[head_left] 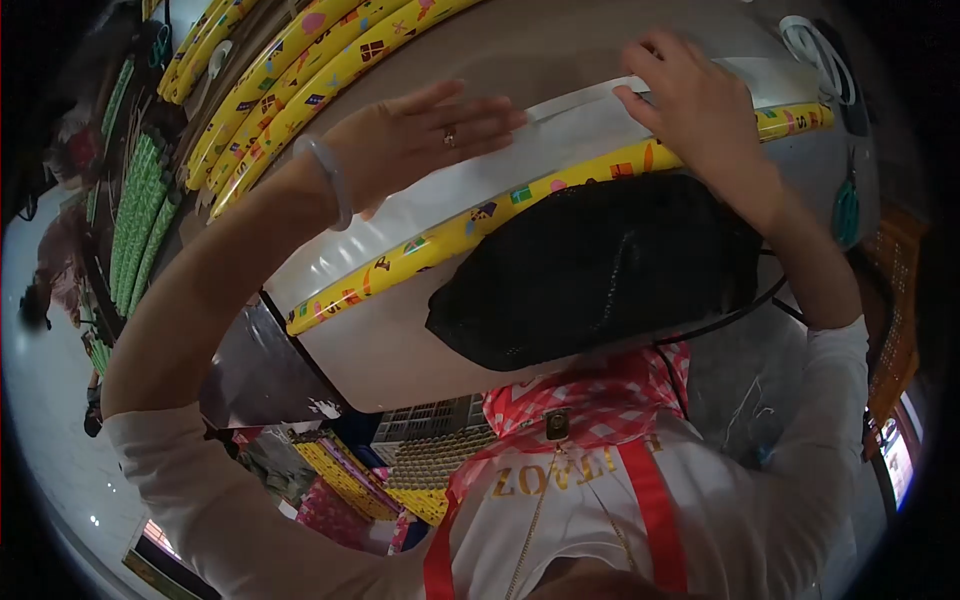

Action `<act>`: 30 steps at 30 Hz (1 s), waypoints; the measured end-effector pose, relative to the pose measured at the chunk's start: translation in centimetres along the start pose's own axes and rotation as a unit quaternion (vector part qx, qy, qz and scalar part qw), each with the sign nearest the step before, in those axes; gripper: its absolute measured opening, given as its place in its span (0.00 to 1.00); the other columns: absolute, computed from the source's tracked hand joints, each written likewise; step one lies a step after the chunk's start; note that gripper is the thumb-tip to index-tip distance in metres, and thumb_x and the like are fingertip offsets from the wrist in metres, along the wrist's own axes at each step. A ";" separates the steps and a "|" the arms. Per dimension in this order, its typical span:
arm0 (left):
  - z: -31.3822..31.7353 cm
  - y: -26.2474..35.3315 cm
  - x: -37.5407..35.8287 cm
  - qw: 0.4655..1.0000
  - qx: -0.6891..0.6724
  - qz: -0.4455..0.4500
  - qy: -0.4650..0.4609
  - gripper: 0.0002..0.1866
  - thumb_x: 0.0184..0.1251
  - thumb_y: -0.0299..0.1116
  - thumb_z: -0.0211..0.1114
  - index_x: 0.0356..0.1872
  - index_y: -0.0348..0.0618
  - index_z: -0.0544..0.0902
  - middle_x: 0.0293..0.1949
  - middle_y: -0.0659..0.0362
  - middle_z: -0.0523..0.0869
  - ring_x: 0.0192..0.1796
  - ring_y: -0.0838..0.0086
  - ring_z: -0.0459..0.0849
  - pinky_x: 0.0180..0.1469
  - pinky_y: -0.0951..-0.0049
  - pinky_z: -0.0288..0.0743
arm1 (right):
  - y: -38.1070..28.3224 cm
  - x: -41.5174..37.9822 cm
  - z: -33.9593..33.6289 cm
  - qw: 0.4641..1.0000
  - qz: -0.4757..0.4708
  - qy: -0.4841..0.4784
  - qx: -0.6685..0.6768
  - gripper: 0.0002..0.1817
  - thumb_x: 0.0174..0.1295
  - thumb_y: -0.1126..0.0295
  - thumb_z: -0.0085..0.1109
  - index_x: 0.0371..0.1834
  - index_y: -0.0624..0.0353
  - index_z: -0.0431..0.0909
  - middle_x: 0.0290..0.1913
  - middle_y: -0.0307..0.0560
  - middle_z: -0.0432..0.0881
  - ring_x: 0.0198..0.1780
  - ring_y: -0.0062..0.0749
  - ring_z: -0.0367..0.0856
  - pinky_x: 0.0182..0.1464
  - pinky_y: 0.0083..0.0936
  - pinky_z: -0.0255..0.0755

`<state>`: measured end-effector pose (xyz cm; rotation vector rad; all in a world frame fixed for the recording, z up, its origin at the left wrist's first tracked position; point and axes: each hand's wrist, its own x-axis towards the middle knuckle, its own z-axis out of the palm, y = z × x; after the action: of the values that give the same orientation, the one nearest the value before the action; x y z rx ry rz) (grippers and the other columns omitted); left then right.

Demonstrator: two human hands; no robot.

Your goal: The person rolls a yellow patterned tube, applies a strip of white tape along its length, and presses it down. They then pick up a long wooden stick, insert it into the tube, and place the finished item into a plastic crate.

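A yellow printed paper roll point(540, 190) lies diagonally across the work table, its pale sheet point(420, 205) spread out behind it. Over that sheet my left hand point(430, 130) is stretched flat, fingers extended and slightly blurred, with a ring and a pale bangle on the wrist. A narrow white strip point(580, 100) runs along the sheet's far edge between my two hands. My right hand point(700, 105) has its thumb and forefinger at the strip's right end, seemingly pinching it. Close to my body, a black cloth-covered bundle point(600, 270) rests against the roll.
More yellow printed rolls point(290, 90) lie at the upper left, with green patterned rolls point(140, 220) beyond. Teal-handled scissors point(847, 212) and a white looped band point(815, 60) are at the right. A crate point(430, 440) stands below the table. Another person point(65, 250) is at far left.
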<state>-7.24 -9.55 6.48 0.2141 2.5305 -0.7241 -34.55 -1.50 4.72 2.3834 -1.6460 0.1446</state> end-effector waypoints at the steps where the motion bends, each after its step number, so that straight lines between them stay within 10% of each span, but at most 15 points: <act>1: 0.0 -0.2 0.1 1.000 -0.003 -0.004 -0.007 0.59 0.34 0.44 0.73 0.71 0.59 0.44 0.73 0.68 0.43 0.74 0.74 0.40 0.74 0.62 0.25 | 0.1 -0.1 0.2 1.000 -0.006 0.004 0.005 0.12 0.53 0.61 0.61 0.38 0.50 0.72 0.42 0.35 0.73 0.41 0.30 0.78 0.34 0.26 0.76; 3: -0.2 -0.7 0.5 0.984 -0.166 0.026 -0.056 0.79 0.01 0.58 0.76 0.71 0.55 0.42 0.73 0.66 0.42 0.74 0.73 0.40 0.75 0.64 0.31 | 0.2 -0.1 0.7 1.000 0.014 -0.007 0.002 0.12 0.54 0.61 0.60 0.39 0.50 0.72 0.42 0.36 0.73 0.41 0.32 0.78 0.35 0.28 0.76; 14: -1.8 -0.6 -0.7 0.976 -0.204 -0.006 -0.075 0.80 0.00 0.57 0.76 0.71 0.54 0.40 0.73 0.63 0.41 0.74 0.71 0.40 0.75 0.62 0.36 | 0.3 0.1 1.7 0.997 0.041 -0.021 0.054 0.13 0.55 0.60 0.59 0.39 0.51 0.71 0.39 0.40 0.73 0.39 0.38 0.79 0.33 0.34 0.76; 20: 0.3 1.4 -5.7 0.984 -0.147 -0.102 0.010 0.57 0.33 0.51 0.73 0.70 0.53 0.53 0.71 0.64 0.51 0.71 0.72 0.54 0.71 0.68 0.53 | 0.3 -0.1 1.7 0.996 0.047 -0.030 0.074 0.13 0.55 0.62 0.59 0.40 0.51 0.70 0.40 0.40 0.72 0.40 0.39 0.78 0.35 0.36 0.76; 23: 0.5 3.0 -7.7 0.965 -0.194 -0.149 0.098 0.31 0.60 0.31 0.56 0.67 0.52 0.62 0.64 0.65 0.66 0.63 0.74 0.67 0.60 0.70 0.63 | 0.4 -0.1 2.0 0.996 0.033 -0.017 0.077 0.14 0.54 0.63 0.60 0.41 0.51 0.70 0.40 0.42 0.73 0.39 0.40 0.79 0.34 0.37 0.77; 30: -0.4 4.7 -6.0 0.925 -0.297 -0.214 0.103 0.30 0.57 0.22 0.53 0.65 0.47 0.65 0.53 0.60 0.73 0.53 0.69 0.73 0.59 0.68 0.65 | 0.2 0.0 1.8 0.996 0.041 -0.032 0.074 0.13 0.55 0.63 0.59 0.40 0.52 0.70 0.40 0.42 0.73 0.40 0.39 0.79 0.34 0.37 0.77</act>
<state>-0.92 -5.44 7.59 -0.5091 2.8958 -0.0431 -34.86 -2.00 2.97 2.4512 -1.8235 0.2126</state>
